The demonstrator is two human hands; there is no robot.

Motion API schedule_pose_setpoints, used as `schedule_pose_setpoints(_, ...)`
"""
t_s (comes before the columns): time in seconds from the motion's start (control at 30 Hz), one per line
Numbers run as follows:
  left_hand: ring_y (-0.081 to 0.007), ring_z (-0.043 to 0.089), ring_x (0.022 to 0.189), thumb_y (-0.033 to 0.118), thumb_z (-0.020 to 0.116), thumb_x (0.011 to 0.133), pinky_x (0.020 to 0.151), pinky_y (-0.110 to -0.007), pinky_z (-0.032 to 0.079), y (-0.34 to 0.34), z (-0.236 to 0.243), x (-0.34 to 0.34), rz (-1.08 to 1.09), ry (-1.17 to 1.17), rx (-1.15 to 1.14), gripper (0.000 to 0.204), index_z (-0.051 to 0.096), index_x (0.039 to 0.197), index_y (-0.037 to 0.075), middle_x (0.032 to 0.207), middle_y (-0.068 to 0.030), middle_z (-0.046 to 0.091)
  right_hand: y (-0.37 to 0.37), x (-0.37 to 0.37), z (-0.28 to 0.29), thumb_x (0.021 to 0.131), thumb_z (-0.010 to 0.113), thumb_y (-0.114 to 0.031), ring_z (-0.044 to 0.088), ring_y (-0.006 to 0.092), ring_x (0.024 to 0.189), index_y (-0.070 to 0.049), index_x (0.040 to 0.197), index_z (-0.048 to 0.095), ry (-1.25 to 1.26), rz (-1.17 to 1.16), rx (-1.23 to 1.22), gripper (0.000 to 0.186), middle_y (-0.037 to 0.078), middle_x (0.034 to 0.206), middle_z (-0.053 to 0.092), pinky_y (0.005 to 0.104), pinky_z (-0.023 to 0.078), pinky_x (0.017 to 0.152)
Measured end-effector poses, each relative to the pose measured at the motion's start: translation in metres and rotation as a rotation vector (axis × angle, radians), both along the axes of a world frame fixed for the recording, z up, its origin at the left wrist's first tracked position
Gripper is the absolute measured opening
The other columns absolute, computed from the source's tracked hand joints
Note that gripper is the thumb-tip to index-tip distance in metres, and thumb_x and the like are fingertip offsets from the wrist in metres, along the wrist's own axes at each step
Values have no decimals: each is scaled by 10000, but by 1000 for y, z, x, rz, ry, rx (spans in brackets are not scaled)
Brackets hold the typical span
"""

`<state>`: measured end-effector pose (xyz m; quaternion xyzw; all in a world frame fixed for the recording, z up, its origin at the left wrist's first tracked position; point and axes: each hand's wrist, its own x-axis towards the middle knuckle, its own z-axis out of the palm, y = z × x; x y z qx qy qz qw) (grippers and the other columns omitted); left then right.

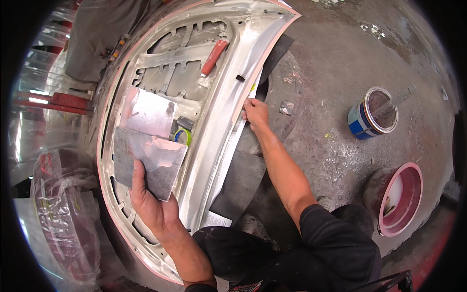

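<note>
My left hand grips a grey metal plate streaked with pink putty, its thumb on the upper face. My right hand is closed at the right edge of a car body panel; what its fingers hold, if anything, is hidden. A white paper strip runs along that edge below the hand. On the panel lie a second metal plate, partly under the held one, a green tape roll, a small dark block and a red tube.
Beneath the panel's right side is a tyre. A blue and white tin with a stick-like tool stands on the floor to the right, above a pink bucket. Clear plastic sheeting covers things at the left.
</note>
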<state>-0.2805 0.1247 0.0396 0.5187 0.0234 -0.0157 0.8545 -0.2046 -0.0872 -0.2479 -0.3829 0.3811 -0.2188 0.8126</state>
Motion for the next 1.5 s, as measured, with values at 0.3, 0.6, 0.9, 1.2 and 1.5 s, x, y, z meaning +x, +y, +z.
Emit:
schedule_pose_setpoints(0.3,-204,638,1030,122,594,928,923,-324,510,-6,2,-3,-41,7,2,296,584,1191,-14,1150,-113,650,21,-15,6,886,624,-111,537,108,464,39,916,697,161,131,-306,169,52,610,608,278,431,420)
schedule_pose_setpoints(0.6,-203,637,1031,129,601,925,912,-326,512,-17,-1,-8,-28,-5,36,304,585,1192,-15,1157,-109,648,97,-57,15,820,619,-166,622,427,749,-25,790,693,244,282,-709,161,245,759,626,484,487,686)
schedule_pose_setpoints(0.9,-201,634,1038,135,606,921,919,-319,506,-21,-3,-8,-34,14,52,314,587,1198,-11,1172,-108,643,91,-44,30,893,546,-173,559,412,1052,87,1253,497,309,81,-750,447,287,1173,570,465,455,881)
schedule_pose_setpoints(1.2,-202,635,1043,119,596,924,929,-323,511,-18,-6,-1,-27,11,50,307,580,1193,-27,1171,-121,642,91,-14,34,916,505,-178,428,415,1234,139,1401,254,331,137,-652,631,297,1381,413,434,313,1080)
schedule_pose_setpoints(1.5,-204,629,1053,126,587,931,938,-322,504,-15,-6,5,-33,9,48,324,565,1219,-21,1180,-114,638,9,18,36,907,485,-156,431,369,1292,80,1423,286,315,27,-529,600,260,1411,414,392,341,1080)
